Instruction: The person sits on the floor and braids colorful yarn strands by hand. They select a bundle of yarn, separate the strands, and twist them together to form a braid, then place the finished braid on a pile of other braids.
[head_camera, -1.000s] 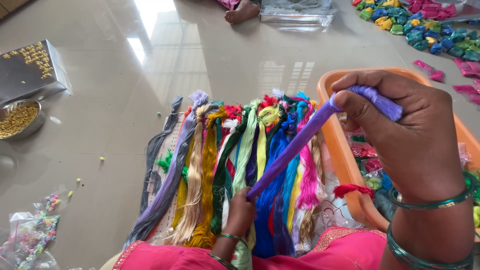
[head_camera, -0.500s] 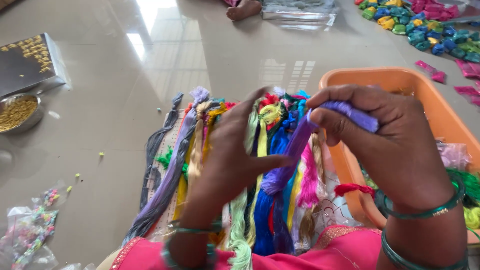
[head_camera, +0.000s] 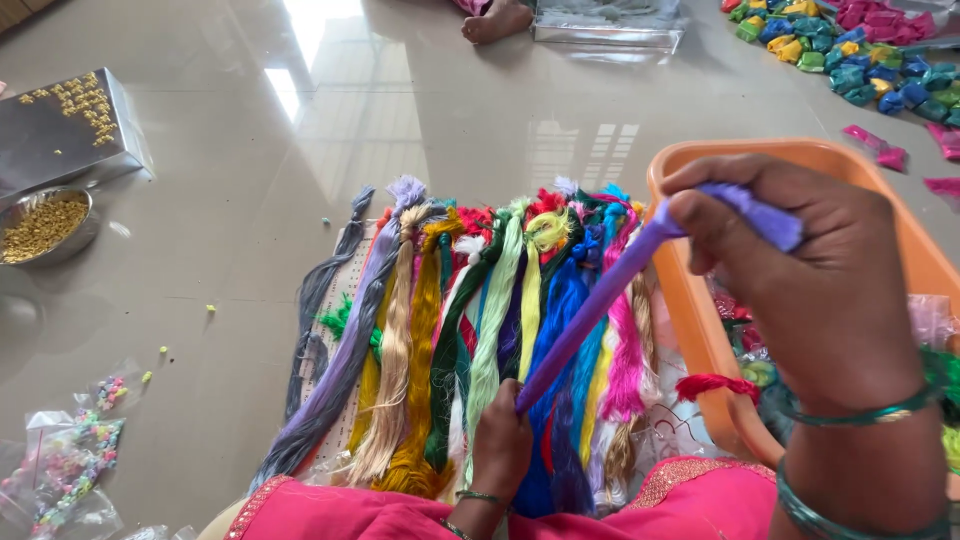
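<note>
Head view: A purple thread skein (head_camera: 600, 300) is held taut between both hands. Its upper end is gripped in the closed right hand (head_camera: 800, 290), above the rim of the orange tub (head_camera: 690, 310). Its lower end is pinched in the closed left hand (head_camera: 500, 445), left of the tub and lower in the frame. The skein is stretched diagonally over a row of coloured thread skeins (head_camera: 470, 340), which is laid on the floor (head_camera: 250, 250) just left of the tub. A steel bowl of gold beads (head_camera: 45, 225) is placed far left of the tub.
</note>
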